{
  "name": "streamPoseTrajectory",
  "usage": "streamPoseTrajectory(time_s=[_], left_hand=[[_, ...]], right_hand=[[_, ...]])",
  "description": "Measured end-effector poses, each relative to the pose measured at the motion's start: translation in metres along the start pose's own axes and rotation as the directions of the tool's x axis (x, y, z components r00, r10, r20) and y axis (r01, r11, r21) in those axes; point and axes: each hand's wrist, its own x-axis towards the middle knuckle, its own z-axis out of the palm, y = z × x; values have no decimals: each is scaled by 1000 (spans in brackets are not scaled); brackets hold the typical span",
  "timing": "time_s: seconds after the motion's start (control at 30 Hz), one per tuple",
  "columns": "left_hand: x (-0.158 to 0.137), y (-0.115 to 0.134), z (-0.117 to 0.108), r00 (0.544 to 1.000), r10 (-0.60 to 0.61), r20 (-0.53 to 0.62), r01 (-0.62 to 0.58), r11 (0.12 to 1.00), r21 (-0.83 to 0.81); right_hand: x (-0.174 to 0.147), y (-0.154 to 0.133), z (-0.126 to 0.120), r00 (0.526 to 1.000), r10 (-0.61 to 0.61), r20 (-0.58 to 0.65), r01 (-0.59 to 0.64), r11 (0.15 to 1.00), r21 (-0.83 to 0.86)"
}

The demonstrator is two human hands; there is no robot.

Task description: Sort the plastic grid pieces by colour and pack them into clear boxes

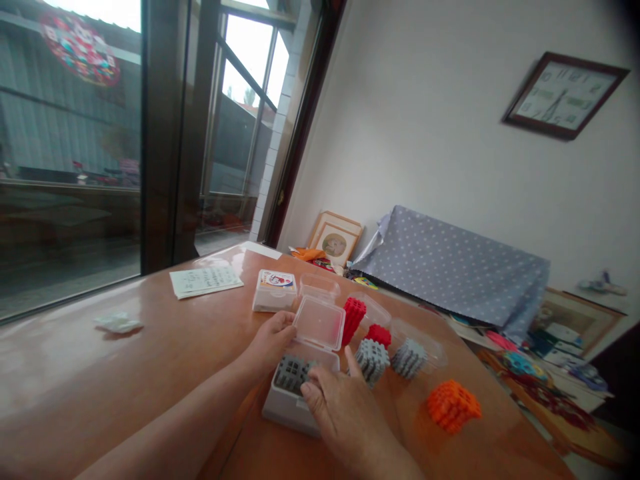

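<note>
A small clear plastic box point(290, 412) stands on the table in front of me, its hinged lid point(320, 322) tilted up. Grey interlocking blocks point(291, 373) lie inside it. My left hand point(273, 337) is closed on the left edge of the lid. Over the box's right side, my right hand point(345, 403) has its fingers spread, with the thumb and a fingertip at the grey blocks; I see nothing gripped in it. To the right stand a grey block stack point(373, 362), another grey stack point(409, 358), a tall red stack point(354, 319) and a lower red one point(379, 335).
An orange block stack point(453, 405) sits near the table's right edge. Behind the box are a closed labelled box point(275, 291) and clear open containers point(320, 285). Paper sheets point(206, 281) and a crumpled wrapper point(119, 323) lie left on the brown table point(165, 373).
</note>
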Motion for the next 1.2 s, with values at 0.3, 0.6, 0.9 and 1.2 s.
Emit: streamPoseTrajectory(time_s=[0.3, 0.6, 0.9, 1.2], left_hand=[[5, -9, -5, 999, 7, 40, -9, 999, 50], [0, 0, -1, 998, -16, 53, 14, 999, 32], [-2, 4, 0, 999, -26, 44, 24, 998, 60], [1, 0, -2, 999, -36, 39, 34, 998, 57]], right_hand=[[-14, 54, -34, 880, 227, -417, -125, 958, 258], [-31, 132, -34, 826, 452, -335, -265, 838, 477], [-31, 150, -16, 869, 422, -260, -288, 857, 428], [-30, 148, -20, 838, 432, -333, -285, 868, 407]])
